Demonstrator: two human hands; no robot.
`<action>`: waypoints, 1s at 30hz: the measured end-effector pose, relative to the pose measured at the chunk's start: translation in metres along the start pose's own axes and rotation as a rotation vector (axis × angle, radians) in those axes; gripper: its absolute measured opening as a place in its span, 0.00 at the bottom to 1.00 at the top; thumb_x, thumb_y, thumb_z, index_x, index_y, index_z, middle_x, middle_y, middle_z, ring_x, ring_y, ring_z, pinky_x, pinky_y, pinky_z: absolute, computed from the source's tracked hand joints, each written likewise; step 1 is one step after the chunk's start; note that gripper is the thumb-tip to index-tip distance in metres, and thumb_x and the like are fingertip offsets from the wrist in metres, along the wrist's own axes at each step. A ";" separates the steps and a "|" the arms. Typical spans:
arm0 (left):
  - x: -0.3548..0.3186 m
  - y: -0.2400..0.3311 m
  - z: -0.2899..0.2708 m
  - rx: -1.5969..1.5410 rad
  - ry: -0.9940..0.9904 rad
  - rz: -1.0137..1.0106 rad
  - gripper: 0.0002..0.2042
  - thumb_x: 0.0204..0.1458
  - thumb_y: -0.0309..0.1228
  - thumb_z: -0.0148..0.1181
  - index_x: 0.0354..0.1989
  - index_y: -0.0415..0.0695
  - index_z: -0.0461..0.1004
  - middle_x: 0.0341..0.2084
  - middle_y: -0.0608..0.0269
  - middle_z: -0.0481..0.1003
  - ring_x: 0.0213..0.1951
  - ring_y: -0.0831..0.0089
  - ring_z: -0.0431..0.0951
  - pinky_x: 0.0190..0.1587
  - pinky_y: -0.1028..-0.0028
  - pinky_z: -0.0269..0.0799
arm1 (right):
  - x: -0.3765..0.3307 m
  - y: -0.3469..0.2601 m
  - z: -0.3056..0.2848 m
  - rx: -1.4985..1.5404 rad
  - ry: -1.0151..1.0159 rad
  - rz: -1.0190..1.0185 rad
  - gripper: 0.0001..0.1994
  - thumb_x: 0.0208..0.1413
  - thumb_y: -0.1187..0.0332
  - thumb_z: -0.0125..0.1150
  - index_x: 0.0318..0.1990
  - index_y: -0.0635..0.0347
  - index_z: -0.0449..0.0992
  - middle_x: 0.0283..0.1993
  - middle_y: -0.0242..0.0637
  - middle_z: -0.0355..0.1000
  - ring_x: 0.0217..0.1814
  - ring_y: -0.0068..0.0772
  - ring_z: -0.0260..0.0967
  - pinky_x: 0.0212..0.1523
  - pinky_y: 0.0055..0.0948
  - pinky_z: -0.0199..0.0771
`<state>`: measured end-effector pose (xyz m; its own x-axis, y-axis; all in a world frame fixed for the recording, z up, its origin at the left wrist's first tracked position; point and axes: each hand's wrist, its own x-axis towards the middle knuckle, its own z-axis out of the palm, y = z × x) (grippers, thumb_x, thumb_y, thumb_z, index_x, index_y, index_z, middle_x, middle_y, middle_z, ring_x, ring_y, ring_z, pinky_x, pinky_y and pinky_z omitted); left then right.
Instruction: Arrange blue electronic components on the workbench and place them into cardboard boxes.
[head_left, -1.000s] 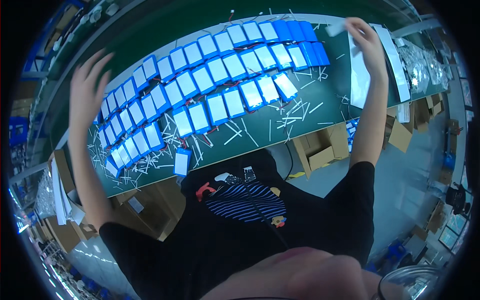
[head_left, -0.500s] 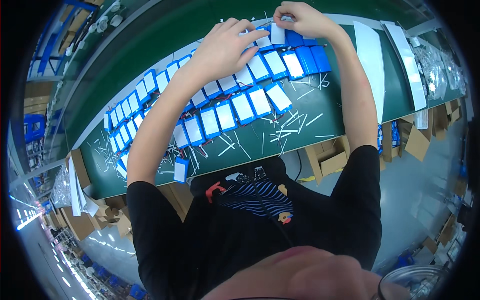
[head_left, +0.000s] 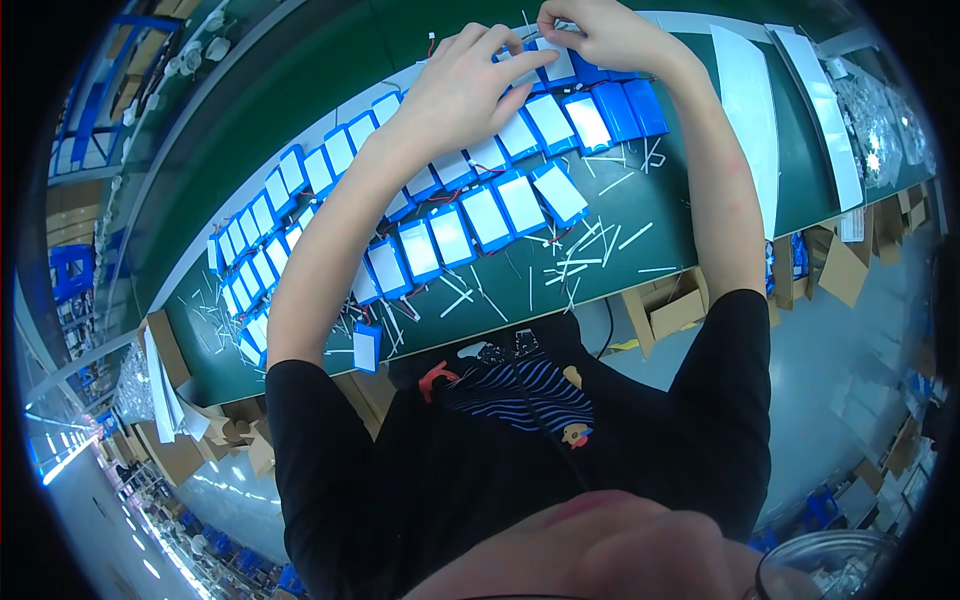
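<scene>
At the near edge of the green surface (head_left: 640, 265), one blue pouch cell (head_left: 366, 347) hangs over the rim, just left of the person's black shirt. Beyond it, white strips (head_left: 585, 262) lie scattered on the bare green. Farther in, rows of blue pouch cells (head_left: 480, 215) run in a band from the left side of the surface toward its far right. At the far end of these rows, the left hand (head_left: 462, 92) lies flat on the cells, fingers spread. The right hand (head_left: 598, 32) is just beside it, fingertips pinched on a single cell (head_left: 556, 62) in the farthest row. The two hands nearly touch. Right of the rows lie two long white sheets (head_left: 745, 110).
</scene>
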<state>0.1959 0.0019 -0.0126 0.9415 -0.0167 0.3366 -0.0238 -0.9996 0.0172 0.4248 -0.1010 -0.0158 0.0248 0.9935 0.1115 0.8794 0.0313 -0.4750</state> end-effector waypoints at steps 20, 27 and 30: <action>0.026 -0.008 0.009 -0.143 -0.113 -0.001 0.16 0.62 0.31 0.55 0.59 0.51 0.77 0.61 0.59 0.75 0.59 0.59 0.77 0.64 0.64 0.73 | -0.061 0.057 -0.011 0.245 0.201 0.065 0.22 0.53 0.84 0.54 0.55 0.58 0.65 0.44 0.35 0.66 0.39 0.26 0.62 0.42 0.23 0.65; 0.050 0.039 -0.065 -0.586 -0.097 -0.463 0.13 0.57 0.25 0.59 0.49 0.36 0.80 0.35 0.55 0.84 0.35 0.64 0.84 0.39 0.72 0.78 | -0.061 -0.001 -0.021 0.697 0.232 0.128 0.20 0.52 0.85 0.58 0.51 0.58 0.67 0.44 0.35 0.68 0.41 0.25 0.66 0.45 0.22 0.68; 0.057 0.043 -0.061 -0.621 0.008 -0.569 0.10 0.55 0.24 0.63 0.44 0.36 0.82 0.32 0.60 0.84 0.31 0.71 0.82 0.36 0.77 0.76 | -0.056 -0.008 -0.027 0.593 0.328 0.296 0.19 0.51 0.84 0.62 0.49 0.58 0.68 0.43 0.36 0.69 0.41 0.25 0.68 0.46 0.22 0.70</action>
<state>0.2281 -0.0401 0.0647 0.8634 0.4884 0.1261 0.2712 -0.6602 0.7004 0.4292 -0.1597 0.0051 0.4435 0.8886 0.1170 0.4119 -0.0861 -0.9071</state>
